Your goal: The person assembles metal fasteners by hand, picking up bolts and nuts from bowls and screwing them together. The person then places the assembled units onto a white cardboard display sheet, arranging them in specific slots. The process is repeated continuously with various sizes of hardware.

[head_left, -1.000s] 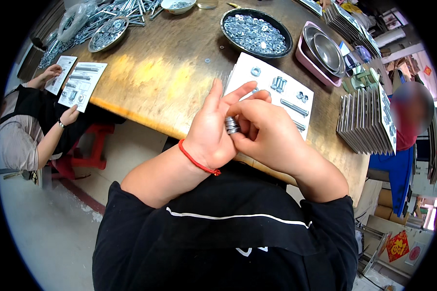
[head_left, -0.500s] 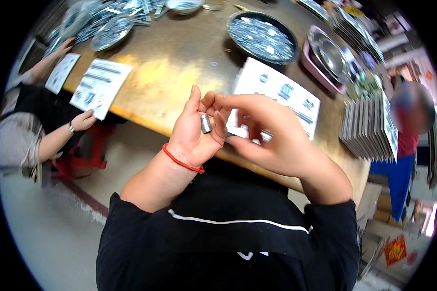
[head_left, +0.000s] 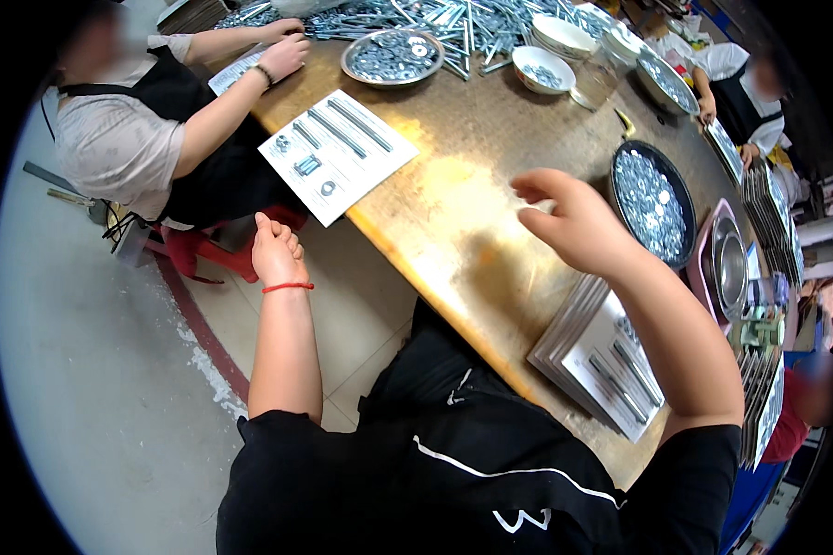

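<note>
My left hand (head_left: 279,252), a red cord at its wrist, hangs off the table's left edge, above the floor. Its fingers are curled into a fist, and whatever they enclose is hidden. Over the tabletop (head_left: 453,250) reaches my right hand (head_left: 578,220), open, with fingers slightly bent and nothing visible in them. Beside that hand stands a black pan (head_left: 652,205) full of small shiny metal washers. Below my right forearm lies a stack of printed cards (head_left: 611,365) showing pictures of hardware. Another printed card (head_left: 338,153) overhangs the table edge near my left hand.
A co-worker's hands (head_left: 285,51) work at the far left, beside a metal bowl (head_left: 393,59) of small parts. Long bolts (head_left: 463,32) are heaped behind it, near white bowls (head_left: 542,70). A pink basin (head_left: 713,264) and more card stacks (head_left: 764,398) stand at right.
My view has turned left. My hands have drawn apart: the left, which held a small stack of metal rings in its palm, has closed and moved left; the right has moved out over the table.
</note>
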Tool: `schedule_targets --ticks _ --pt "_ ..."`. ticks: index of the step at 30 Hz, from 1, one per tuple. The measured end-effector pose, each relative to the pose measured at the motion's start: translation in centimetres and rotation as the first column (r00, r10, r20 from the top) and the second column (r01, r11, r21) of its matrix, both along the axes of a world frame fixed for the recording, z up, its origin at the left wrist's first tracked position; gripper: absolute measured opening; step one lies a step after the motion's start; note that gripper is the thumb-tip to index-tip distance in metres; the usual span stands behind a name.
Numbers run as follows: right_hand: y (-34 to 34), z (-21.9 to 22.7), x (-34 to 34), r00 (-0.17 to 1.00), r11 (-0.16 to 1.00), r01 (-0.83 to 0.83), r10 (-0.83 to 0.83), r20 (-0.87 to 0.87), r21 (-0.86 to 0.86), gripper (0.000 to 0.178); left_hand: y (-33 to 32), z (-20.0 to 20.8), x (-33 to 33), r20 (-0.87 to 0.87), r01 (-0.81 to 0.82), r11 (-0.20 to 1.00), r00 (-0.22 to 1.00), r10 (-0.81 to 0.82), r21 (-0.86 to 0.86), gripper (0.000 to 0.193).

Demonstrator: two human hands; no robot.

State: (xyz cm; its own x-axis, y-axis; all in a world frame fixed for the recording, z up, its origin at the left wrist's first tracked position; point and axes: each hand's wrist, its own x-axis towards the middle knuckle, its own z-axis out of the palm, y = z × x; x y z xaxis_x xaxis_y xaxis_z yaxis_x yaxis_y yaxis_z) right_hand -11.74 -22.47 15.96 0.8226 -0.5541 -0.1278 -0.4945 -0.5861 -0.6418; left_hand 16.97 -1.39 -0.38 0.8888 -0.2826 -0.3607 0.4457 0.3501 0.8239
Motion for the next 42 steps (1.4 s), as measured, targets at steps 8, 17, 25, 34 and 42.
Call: schedule_targets --ticks 8,17,25,34,42 --pt "-3.5 -11.7 17.5 0.999 0.996 0.029 -0.03 -0.017 -0.079 0.046 -3.8 -6.0 7.2 0.217 0.037 0.935 0.969 -0.12 0.352 0.048" --pt "-3.1 -13.7 23.3 0.968 0.959 0.211 -0.232 0.096 0.187 0.046 -6.4 -6.8 6.6 0.288 0.06 0.996 0.955 -0.076 0.063 0.035" --pt "-3.9 -11.5 20.8 0.894 0.748 0.401 -0.445 -0.05 0.529 0.03 -4.8 -3.4 1.1 0.232 0.067 0.997 0.97 -0.071 0.025 0.031" --pt "-5.6 -6.5 8.6 0.822 0.755 0.452 -0.559 0.106 0.475 0.016 -1.6 6.1 -9.1 0.295 0.568 0.816 0.802 -0.52 -0.108 0.023" --pt "-3.7 3.1 -9.3 0.791 0.763 0.574 -0.611 0.039 0.297 0.022 -2.2 13.0 -19.5 0.116 0.959 0.264 0.276 -0.954 -0.106 0.032"
